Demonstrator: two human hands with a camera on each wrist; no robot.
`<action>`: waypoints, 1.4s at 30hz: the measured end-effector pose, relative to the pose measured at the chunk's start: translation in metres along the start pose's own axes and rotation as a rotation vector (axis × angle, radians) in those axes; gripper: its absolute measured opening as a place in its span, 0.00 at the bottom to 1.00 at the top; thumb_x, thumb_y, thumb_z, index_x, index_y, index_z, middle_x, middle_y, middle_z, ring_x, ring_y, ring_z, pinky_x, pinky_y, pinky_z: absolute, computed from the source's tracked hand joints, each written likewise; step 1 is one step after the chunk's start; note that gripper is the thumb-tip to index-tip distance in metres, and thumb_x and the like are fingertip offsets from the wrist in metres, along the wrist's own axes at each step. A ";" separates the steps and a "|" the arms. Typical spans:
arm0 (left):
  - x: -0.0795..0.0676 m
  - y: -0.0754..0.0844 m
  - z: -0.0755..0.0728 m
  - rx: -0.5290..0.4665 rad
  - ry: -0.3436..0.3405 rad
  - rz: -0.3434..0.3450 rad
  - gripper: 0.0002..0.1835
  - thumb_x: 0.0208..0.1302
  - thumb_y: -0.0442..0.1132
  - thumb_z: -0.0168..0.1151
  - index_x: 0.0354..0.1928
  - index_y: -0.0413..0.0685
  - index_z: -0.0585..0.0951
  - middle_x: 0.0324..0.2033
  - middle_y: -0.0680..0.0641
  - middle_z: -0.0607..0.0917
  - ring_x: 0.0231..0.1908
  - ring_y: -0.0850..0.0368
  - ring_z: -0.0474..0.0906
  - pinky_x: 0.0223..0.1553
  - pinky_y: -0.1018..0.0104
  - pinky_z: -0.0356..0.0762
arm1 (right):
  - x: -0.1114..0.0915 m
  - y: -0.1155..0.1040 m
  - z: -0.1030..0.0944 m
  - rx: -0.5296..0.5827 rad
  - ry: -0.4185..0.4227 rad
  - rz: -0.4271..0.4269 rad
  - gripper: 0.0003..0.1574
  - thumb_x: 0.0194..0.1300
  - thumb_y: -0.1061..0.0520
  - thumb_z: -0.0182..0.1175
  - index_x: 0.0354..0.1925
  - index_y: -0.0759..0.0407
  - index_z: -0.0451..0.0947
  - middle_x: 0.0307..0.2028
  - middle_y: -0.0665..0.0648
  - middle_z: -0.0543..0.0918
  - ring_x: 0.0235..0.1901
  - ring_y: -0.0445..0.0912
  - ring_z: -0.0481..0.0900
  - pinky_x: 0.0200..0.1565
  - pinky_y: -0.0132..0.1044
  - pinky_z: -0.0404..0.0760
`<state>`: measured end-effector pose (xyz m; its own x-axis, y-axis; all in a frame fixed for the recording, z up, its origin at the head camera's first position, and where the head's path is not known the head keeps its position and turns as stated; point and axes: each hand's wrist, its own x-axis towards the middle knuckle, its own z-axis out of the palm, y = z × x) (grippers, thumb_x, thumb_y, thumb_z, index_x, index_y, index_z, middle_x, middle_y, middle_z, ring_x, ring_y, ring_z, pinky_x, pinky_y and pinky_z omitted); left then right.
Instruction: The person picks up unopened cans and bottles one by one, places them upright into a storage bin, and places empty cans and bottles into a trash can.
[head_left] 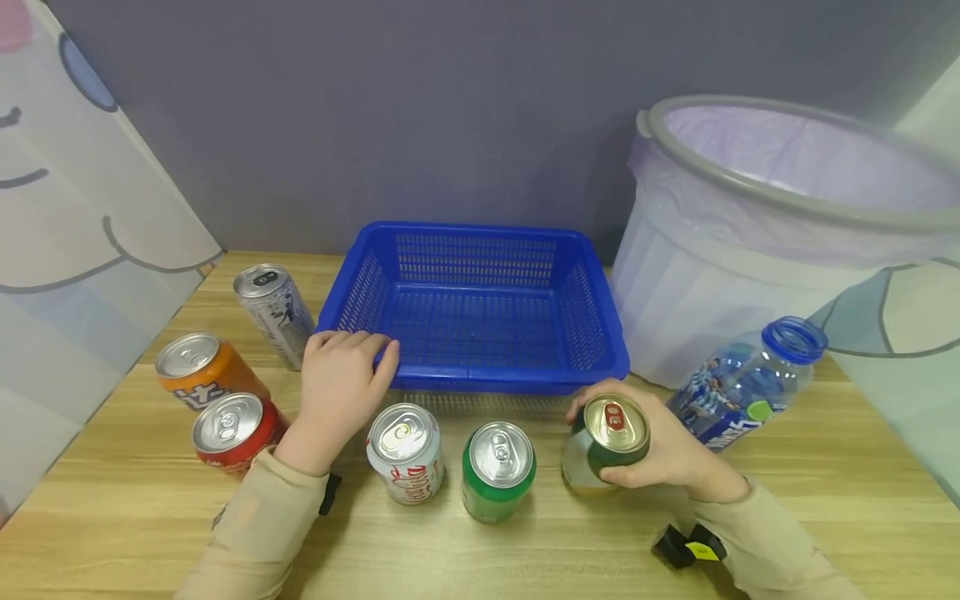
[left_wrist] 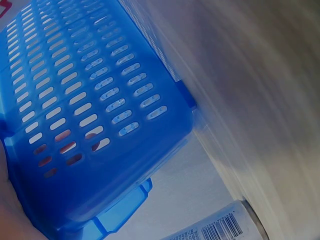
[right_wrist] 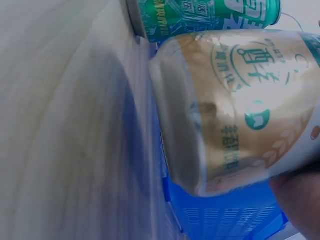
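Observation:
My left hand grips the near left corner of a blue plastic basket. Through the basket's slots in the left wrist view, bits of my fingers show on the other side. My right hand is curled round a gold and dark green drink can, thumb on the near side. In the right wrist view that can is tilted, with its base off the table. Just left of it, a green can stands upright, and beside that a white can with red lettering.
On the left are a silver can, an orange can and a red can, partly behind my left sleeve. A clear bottle with a blue neck leans by my right wrist. A lined white bin stands at the right.

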<state>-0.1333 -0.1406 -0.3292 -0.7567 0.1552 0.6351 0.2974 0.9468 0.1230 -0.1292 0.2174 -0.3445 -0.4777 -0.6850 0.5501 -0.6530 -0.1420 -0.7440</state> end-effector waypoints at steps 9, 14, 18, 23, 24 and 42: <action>0.001 0.001 -0.001 -0.002 -0.005 -0.007 0.20 0.66 0.47 0.48 0.31 0.41 0.84 0.29 0.43 0.87 0.33 0.45 0.82 0.44 0.51 0.67 | 0.007 -0.009 -0.004 0.049 0.008 -0.036 0.39 0.42 0.67 0.71 0.53 0.74 0.66 0.48 0.60 0.79 0.50 0.47 0.77 0.56 0.33 0.73; 0.001 0.001 -0.002 -0.003 -0.014 -0.010 0.19 0.65 0.46 0.49 0.32 0.40 0.84 0.29 0.43 0.87 0.33 0.44 0.82 0.44 0.51 0.67 | 0.011 -0.013 -0.005 0.063 0.007 -0.040 0.39 0.43 0.67 0.70 0.53 0.75 0.66 0.49 0.59 0.79 0.51 0.47 0.77 0.56 0.34 0.73; 0.000 0.001 -0.002 -0.002 -0.009 -0.009 0.19 0.65 0.46 0.50 0.32 0.40 0.84 0.29 0.43 0.87 0.33 0.44 0.82 0.44 0.51 0.67 | 0.015 -0.016 -0.005 0.080 0.006 -0.031 0.40 0.42 0.69 0.69 0.54 0.75 0.65 0.50 0.58 0.79 0.50 0.46 0.78 0.54 0.34 0.74; 0.000 0.001 -0.001 -0.004 0.000 -0.004 0.19 0.65 0.47 0.49 0.32 0.41 0.84 0.29 0.44 0.87 0.32 0.45 0.82 0.44 0.51 0.67 | 0.023 -0.019 -0.005 0.070 0.022 -0.022 0.40 0.42 0.68 0.70 0.53 0.74 0.66 0.49 0.58 0.80 0.49 0.46 0.78 0.53 0.34 0.75; 0.000 0.001 -0.001 -0.005 0.002 -0.003 0.19 0.65 0.47 0.49 0.31 0.41 0.84 0.29 0.44 0.87 0.32 0.45 0.82 0.43 0.51 0.67 | 0.025 -0.020 -0.004 0.067 0.026 -0.019 0.39 0.42 0.67 0.70 0.53 0.74 0.66 0.48 0.57 0.80 0.49 0.46 0.79 0.52 0.34 0.75; 0.000 0.000 0.001 -0.006 0.020 0.006 0.20 0.65 0.47 0.48 0.31 0.41 0.84 0.28 0.43 0.87 0.32 0.45 0.82 0.43 0.51 0.67 | 0.042 -0.026 -0.004 0.140 0.076 -0.031 0.37 0.45 0.70 0.67 0.55 0.69 0.67 0.48 0.56 0.81 0.50 0.47 0.78 0.52 0.33 0.76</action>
<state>-0.1335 -0.1401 -0.3299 -0.7435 0.1550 0.6506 0.3049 0.9443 0.1235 -0.1348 0.1956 -0.3006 -0.5049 -0.6235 0.5969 -0.5823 -0.2644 -0.7687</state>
